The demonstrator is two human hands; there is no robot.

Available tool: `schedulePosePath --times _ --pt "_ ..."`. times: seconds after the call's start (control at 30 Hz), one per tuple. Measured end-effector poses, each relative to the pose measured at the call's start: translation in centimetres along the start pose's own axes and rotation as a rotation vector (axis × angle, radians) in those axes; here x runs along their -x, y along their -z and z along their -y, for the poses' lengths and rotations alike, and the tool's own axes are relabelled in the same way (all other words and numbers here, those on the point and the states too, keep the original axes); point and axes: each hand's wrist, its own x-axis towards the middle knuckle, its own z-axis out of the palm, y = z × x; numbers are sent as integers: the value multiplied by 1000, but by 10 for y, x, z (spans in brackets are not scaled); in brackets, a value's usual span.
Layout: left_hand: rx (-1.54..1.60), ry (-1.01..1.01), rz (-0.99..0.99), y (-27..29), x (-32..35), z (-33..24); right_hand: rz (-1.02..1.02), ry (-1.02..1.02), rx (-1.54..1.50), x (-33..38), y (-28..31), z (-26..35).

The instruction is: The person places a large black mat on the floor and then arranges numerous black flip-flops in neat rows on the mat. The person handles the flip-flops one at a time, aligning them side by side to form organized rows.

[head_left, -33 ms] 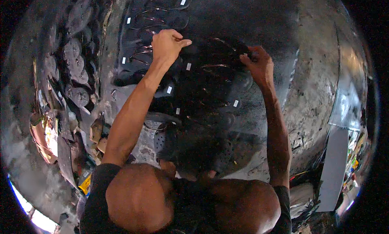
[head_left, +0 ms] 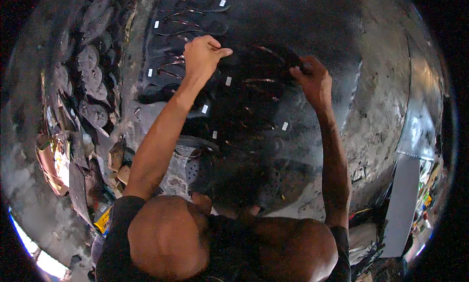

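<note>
Rows of black flip-flops with shiny copper-toned straps lie on a dark mat in front of me, several with small white labels. My left hand (head_left: 204, 56) is closed above the left row, thumb and fingers pressed together; what they hold, if anything, is too dark to make out. Off to the right, my right hand (head_left: 312, 81) pinches the end of a dark flip-flop (head_left: 279, 58). Its strap shows as a thin bright line between my two hands. Below it lies another flip-flop's strap (head_left: 259, 80). Nearer me are a labelled flip-flop (head_left: 278, 127) and more straps in deep shadow.
Loose dark sole pieces (head_left: 91, 62) are heaped along the left. Scraps and a yellow packet (head_left: 102, 219) lie near my left elbow. Perforated dark shoes (head_left: 193, 170) are on my feet. To the right are worn floor, a pale board (head_left: 403, 204) and a shiny sheet (head_left: 419, 130).
</note>
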Motion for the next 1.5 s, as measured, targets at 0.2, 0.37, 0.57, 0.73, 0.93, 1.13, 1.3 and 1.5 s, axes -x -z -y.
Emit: schedulePosePath --times 0.2,0.37,0.57,0.73,0.93,1.13,1.3,1.5 --pt "60 -121 156 34 0 1 -344 116 548 23 -6 10" --pt "186 -253 -19 161 68 11 -366 52 -111 58 77 -76" --pt "-126 -247 -108 136 171 54 209 115 -192 143 -37 69" --pt "-355 -138 -265 101 166 49 331 661 249 177 -139 121" --pt "-178 -98 -443 183 115 72 435 -20 -431 168 -46 112" --pt "-198 -234 -734 225 27 107 180 230 -50 133 -29 61" --pt "-530 128 -1060 245 -14 190 -48 -7 -109 126 -11 71" --pt "-400 -209 -1273 277 40 149 -167 -39 -284 133 7 23"
